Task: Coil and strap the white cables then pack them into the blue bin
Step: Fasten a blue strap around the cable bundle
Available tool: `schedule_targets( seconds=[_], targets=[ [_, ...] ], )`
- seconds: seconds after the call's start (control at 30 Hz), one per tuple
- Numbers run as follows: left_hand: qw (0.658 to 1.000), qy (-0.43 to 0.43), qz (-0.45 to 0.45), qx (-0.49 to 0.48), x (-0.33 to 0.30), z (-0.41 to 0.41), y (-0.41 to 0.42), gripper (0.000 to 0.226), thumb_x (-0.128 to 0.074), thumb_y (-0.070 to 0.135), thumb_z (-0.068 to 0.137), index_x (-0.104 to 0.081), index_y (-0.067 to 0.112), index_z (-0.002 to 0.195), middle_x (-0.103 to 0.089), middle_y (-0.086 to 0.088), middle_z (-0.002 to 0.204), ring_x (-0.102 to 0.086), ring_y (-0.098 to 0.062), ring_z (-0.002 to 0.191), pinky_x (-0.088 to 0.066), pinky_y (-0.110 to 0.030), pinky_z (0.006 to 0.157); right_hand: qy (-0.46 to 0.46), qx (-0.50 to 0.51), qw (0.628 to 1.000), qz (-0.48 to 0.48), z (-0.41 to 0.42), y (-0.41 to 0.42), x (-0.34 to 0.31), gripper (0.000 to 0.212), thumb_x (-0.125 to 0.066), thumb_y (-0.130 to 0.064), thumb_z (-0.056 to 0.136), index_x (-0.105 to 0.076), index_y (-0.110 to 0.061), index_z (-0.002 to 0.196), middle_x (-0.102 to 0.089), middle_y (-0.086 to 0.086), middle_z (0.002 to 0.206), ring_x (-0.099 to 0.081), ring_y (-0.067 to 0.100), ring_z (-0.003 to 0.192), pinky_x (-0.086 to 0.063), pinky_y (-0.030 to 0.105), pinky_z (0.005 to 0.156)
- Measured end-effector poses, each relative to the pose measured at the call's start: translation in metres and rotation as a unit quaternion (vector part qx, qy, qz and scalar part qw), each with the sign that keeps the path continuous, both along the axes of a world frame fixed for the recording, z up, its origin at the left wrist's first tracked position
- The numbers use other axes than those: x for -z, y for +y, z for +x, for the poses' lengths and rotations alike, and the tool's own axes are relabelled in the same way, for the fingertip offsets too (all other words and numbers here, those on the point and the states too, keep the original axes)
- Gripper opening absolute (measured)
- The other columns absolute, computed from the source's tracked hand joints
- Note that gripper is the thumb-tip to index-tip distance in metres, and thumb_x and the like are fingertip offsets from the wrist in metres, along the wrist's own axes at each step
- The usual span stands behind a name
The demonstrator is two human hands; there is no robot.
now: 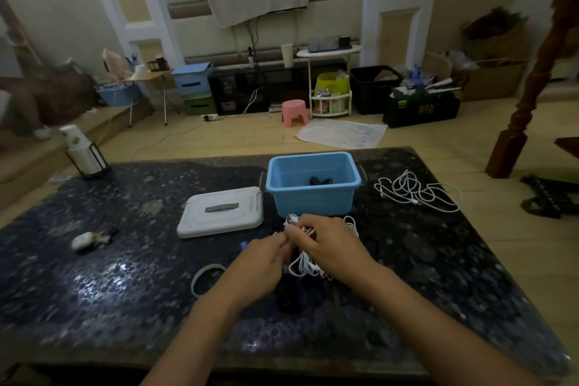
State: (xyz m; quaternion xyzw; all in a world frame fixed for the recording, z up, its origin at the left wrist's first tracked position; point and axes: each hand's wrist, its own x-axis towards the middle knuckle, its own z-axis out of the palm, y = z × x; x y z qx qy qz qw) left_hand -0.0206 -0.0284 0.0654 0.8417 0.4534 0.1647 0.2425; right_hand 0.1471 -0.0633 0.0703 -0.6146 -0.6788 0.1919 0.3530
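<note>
Both hands, left (pixel 263 255) and right (pixel 326 241), grip the white cable bundle (pixel 305 263) between them.

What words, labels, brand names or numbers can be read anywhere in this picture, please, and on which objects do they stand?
None can be read.
Dark crate on the floor: yellow marks on its front, too blurred to read.
Yellow bag in the white rack: no legible print.
Blue bin, white lid and white cables on the table: no lettering visible.
</note>
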Motion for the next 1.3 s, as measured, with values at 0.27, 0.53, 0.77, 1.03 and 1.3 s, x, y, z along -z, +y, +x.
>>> schedule_targets(
  seconds=[0.27,0.53,0.77,1.03,1.3],
  targets=[
    [0.962,-0.197,-0.069,-0.174,-0.015,-0.03,0.022,0.03,-0.04,0.022,0.105,-0.049,0.009,0.079,-0.043,0.0,0.063,-0.037,-0.015,0.056,-0.028,-0.036,0.053,0.037,0.017,0.996,-0.078,0.014,0.003,0.006,0.031,-0.044,-0.057,0.099,-0.06,-0.032,0.11,-0.072,-0.007,0.098,-0.067,0.01,0.085,-0.055,0.038,0.08],
    [0.948,-0.221,-0.093,-0.211,-0.024,-0.036,0.02,0.034,-0.036,0.026,0.106,-0.047,0.016,0.076,-0.039,0.003,0.058,-0.033,-0.011,0.047,-0.027,-0.026,0.043,-0.024,0.015,0.997,-0.072,0.002,0.001,0.008,0.026,-0.053,-0.038,0.1,-0.064,-0.025,0.121,-0.07,-0.005,0.112,-0.064,0.016,0.1,-0.051,0.035,0.086],
    [0.909,-0.307,-0.144,-0.243,-0.01,-0.053,0.049,0.032,-0.036,0.022,0.107,-0.047,0.016,0.078,-0.034,0.009,0.051,-0.027,-0.007,0.043,-0.021,-0.022,0.042,-0.041,-0.027,0.995,-0.084,-0.035,0.035,0.038,0.028,-0.056,-0.038,0.097,-0.061,-0.029,0.123,-0.07,-0.007,0.112,-0.064,0.013,0.1,-0.051,0.035,0.088],
    [0.906,-0.309,-0.165,-0.237,0.019,-0.054,0.087,0.029,-0.04,0.022,0.104,-0.049,0.014,0.078,-0.035,0.009,0.051,-0.028,-0.005,0.042,-0.024,-0.022,0.04,-0.119,-0.035,0.988,-0.094,-0.072,0.098,0.067,0.028,-0.054,-0.039,0.097,-0.058,-0.023,0.119,-0.067,0.001,0.115,-0.063,0.025,0.105,-0.051,0.039,0.085],
    [0.921,-0.285,-0.126,-0.233,0.025,-0.05,0.124,0.029,-0.042,0.025,0.102,-0.053,0.021,0.075,-0.045,0.01,0.057,-0.038,-0.01,0.052,-0.03,-0.031,0.05,-0.214,-0.03,0.962,-0.169,-0.1,0.156,0.088,0.028,-0.054,-0.036,0.098,-0.061,-0.014,0.113,-0.067,0.01,0.115,-0.063,0.032,0.107,-0.044,0.035,0.076]
  ],
)
